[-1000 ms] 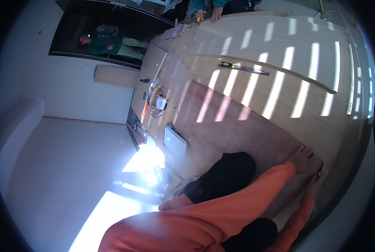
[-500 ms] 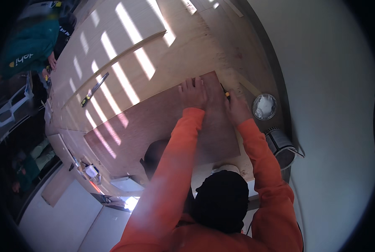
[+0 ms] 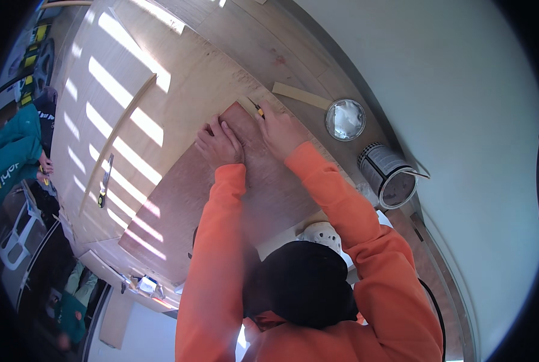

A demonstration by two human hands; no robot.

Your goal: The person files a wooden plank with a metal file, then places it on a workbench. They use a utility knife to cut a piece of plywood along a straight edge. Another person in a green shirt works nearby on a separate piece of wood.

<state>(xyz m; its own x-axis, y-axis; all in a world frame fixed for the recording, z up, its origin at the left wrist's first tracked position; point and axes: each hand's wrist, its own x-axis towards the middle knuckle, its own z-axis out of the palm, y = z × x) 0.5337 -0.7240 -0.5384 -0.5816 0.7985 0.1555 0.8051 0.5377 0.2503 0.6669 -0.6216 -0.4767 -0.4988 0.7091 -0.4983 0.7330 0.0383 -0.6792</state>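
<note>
A reddish-brown wooden board (image 3: 275, 187) lies on the pale plywood tabletop. My left hand (image 3: 222, 143) rests on it close to the far corner, palm down with the fingers apart. Just outside the board's right edge, beside that corner, my right hand (image 3: 281, 131) grips a slim cutter (image 3: 259, 111) with a yellow and black body. Its thin dark tip points away from me, and my fingers hide part of the handle. Whether the tip touches the board I cannot tell.
A long-bladed tool (image 3: 105, 181) with a yellow-black handle lies left, near a thin wooden strip (image 3: 117, 130). To the right are a round tub of white material (image 3: 345, 120), a flat strip (image 3: 302, 96) and a metal can (image 3: 390, 175). A green-sleeved person (image 3: 16, 148) stands far left.
The view has turned, so the board and both hands appear farther left. My right hand, with the cutter, has moved along the board's edge toward the far corner. My left hand stays on the board.
</note>
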